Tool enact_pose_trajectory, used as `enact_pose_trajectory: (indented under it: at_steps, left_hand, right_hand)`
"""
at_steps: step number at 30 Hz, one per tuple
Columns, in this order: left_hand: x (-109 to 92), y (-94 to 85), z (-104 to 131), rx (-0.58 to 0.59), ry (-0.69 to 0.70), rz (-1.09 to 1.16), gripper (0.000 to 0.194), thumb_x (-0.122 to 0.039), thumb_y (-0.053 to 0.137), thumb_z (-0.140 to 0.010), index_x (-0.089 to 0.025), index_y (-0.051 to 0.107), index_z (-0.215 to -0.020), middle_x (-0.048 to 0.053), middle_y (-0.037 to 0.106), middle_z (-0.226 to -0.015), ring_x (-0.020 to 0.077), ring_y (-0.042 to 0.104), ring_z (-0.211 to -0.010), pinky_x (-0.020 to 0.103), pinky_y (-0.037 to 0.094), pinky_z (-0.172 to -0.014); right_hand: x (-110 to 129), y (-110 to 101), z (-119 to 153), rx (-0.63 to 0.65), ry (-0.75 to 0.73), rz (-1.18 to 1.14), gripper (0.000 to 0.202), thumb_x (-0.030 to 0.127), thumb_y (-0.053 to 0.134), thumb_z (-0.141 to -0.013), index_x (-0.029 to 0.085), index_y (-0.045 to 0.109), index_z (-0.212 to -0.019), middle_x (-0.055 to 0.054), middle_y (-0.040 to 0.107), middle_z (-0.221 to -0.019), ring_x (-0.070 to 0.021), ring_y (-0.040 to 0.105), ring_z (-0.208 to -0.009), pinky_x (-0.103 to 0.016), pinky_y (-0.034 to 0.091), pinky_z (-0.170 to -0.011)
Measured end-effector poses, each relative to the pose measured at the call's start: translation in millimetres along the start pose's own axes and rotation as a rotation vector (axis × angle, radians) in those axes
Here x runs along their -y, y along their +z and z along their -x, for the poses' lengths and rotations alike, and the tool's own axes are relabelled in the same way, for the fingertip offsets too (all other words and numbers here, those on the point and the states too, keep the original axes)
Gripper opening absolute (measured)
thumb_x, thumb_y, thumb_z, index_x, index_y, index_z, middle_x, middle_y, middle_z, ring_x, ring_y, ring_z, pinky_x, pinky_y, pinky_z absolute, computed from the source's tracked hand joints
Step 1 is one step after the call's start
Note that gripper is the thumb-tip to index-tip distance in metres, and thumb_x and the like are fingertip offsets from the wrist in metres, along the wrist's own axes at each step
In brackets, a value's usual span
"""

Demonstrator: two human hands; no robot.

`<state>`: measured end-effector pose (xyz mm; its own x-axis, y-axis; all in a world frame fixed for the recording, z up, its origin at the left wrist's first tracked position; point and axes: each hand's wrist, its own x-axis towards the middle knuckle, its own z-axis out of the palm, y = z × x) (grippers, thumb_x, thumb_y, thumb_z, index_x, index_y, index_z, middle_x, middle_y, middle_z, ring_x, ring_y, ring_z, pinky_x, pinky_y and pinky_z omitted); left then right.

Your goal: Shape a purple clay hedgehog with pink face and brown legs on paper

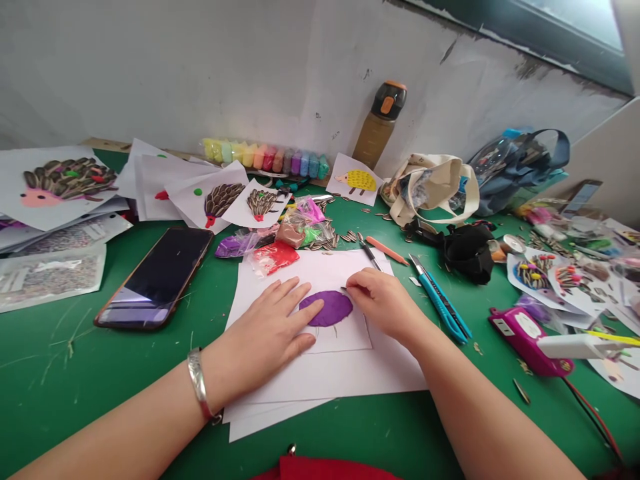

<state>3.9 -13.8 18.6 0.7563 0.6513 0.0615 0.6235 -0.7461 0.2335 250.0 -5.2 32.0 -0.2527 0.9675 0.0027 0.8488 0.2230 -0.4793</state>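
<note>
A flat oval of purple clay [327, 309] lies on a small white sheet [345, 341], with short pencil lines drawn below it. My left hand [265, 333] rests flat on the paper, fingers spread, its index fingertip touching the oval's left side. At the oval's upper right, my right hand [383, 300] is closed in a pinch. A small dark tip pokes out from its fingers and looks like a sunflower seed [344, 288]; most of it is hidden. Bags of red clay [276, 257] and purple clay [236, 245] lie just beyond the sheets.
Loose sunflower seeds [350, 237], a pen [370, 255], an orange pencil-like stick [387, 251] and a blue utility knife [440, 300] lie beyond and right. A phone [157, 277] is left. Seed hedgehog pictures [65, 180], a bottle [380, 127] and a cloth bag [430, 187] stand behind.
</note>
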Motion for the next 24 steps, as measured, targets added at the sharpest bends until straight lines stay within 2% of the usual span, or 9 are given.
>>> enact_pose_trajectory:
  at_steps: [4, 18, 24]
  left_hand:
    - [-0.4, -0.1, 0.3, 0.003, 0.002, -0.007, 0.047, -0.042, 0.047, -0.098, -0.025, 0.049, -0.142, 0.014, 0.040, -0.153, 0.0367, 0.033, -0.142, 0.058, 0.034, -0.112]
    - [-0.3, -0.1, 1.9, -0.005, -0.008, 0.028, 0.048, -0.041, 0.050, -0.097, -0.026, 0.049, -0.142, 0.014, 0.040, -0.153, 0.0378, 0.035, -0.140, 0.059, 0.034, -0.111]
    - [-0.9, -0.9, 0.0, 0.004, -0.008, 0.030, 0.046, -0.040, 0.050, -0.097, -0.025, 0.051, -0.141, 0.014, 0.041, -0.153, 0.0376, 0.035, -0.141, 0.059, 0.033, -0.112]
  right_hand:
    - [1.1, -0.9, 1.6, 0.039, -0.014, 0.001, 0.016, 0.014, 0.050, -0.090, 0.020, 0.063, -0.081, -0.001, 0.061, -0.081, -0.0153, 0.056, -0.076, -0.028, 0.040, -0.069]
    - [3.5, -3.1, 3.7, 0.021, 0.012, -0.049, 0.016, 0.014, 0.050, -0.087, 0.021, 0.063, -0.080, 0.000, 0.063, -0.081, -0.0144, 0.056, -0.077, -0.027, 0.040, -0.069]
    - [3.9, -2.1, 0.4, 0.015, 0.089, -0.054, 0.016, 0.014, 0.051, -0.083, 0.021, 0.063, -0.075, 0.000, 0.063, -0.077, -0.0149, 0.055, -0.074, -0.027, 0.039, -0.066]
